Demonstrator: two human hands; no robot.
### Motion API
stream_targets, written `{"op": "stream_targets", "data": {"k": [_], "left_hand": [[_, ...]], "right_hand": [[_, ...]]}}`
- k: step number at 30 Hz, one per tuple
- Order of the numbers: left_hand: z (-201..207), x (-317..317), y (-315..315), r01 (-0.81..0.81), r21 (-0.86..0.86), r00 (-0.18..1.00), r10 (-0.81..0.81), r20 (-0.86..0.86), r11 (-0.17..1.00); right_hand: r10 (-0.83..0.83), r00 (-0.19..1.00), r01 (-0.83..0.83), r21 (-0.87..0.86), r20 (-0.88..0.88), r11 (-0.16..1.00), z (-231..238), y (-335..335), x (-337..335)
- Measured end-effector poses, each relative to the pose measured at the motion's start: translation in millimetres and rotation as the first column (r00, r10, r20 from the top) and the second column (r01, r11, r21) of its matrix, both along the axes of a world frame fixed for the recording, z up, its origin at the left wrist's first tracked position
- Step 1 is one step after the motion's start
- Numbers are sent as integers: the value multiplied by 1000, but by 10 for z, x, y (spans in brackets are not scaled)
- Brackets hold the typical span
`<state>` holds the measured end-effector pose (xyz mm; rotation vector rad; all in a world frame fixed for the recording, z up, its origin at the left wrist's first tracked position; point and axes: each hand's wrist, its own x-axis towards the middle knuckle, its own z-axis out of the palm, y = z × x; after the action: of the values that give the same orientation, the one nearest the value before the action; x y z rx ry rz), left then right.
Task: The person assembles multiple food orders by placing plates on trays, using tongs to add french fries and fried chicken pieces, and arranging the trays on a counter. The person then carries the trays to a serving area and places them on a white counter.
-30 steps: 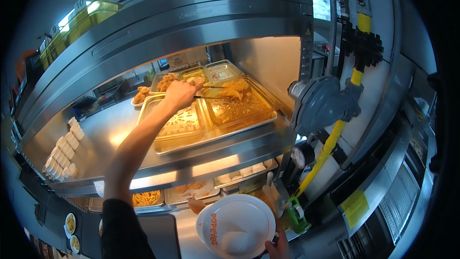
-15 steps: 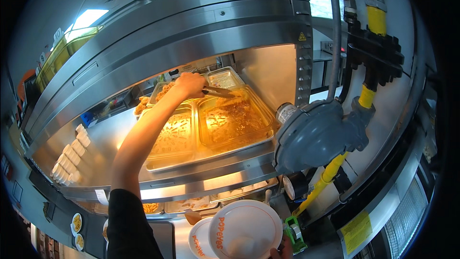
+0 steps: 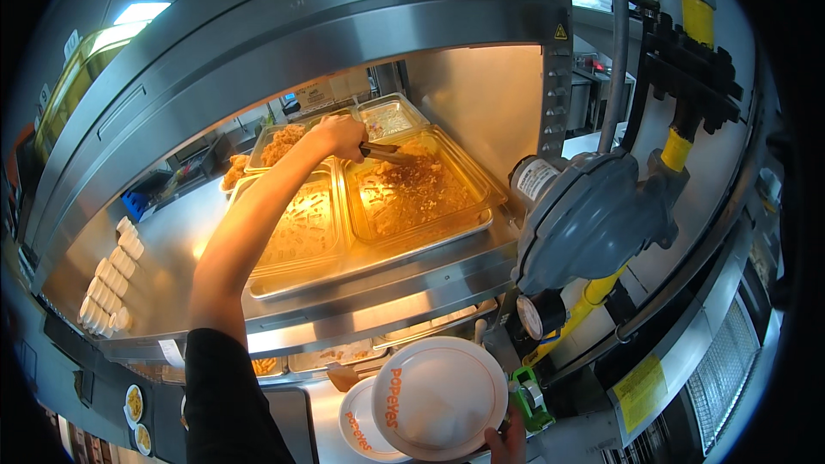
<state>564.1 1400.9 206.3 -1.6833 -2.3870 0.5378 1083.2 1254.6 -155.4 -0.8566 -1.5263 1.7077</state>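
Note:
My left hand, at the end of an arm reaching up into the warming cabinet, is closed around tongs. The tongs' tips point into the far part of a right-hand amber pan, over brown fried pieces and crumbs. At the lower edge, my right hand grips the rim of a white round container with orange lettering; most of that hand is out of the picture. A second white round container is partly hidden behind it. Left of the tongs, another amber pan holds crumbs.
Fried chicken fills a pan farther back. Small white cups stand stacked at the left of the shelf. A grey gas regulator with yellow pipes juts out at right. Below sit trays of food and a green tape dispenser.
The view has shifted, so the cabinet and pans sit higher and a little to the left. Both hands keep their holds, and the tongs stay over the far part of the right-hand pan.

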Motion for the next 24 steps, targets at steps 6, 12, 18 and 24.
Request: {"op": "stream_targets", "data": {"k": [6, 12, 18, 24], "left_hand": [[160, -196, -544, -98, 157, 841, -2, 541, 983], [160, -125, -901, 92, 221, 949, -153, 276, 971], [11, -120, -783, 121, 90, 978, -134, 159, 989], [2, -151, -531, 209, 79, 976, -213, 36, 975]], "right_hand": [[14, 998, -25, -166, -67, 986, 374, -18, 16], [31, 993, -45, -132, -111, 990, 619, 43, -211], [28, 996, -50, -260, -87, 964, 635, -8, -299], [-24, 992, -9, -263, -121, 965, 522, -127, -236]]}}
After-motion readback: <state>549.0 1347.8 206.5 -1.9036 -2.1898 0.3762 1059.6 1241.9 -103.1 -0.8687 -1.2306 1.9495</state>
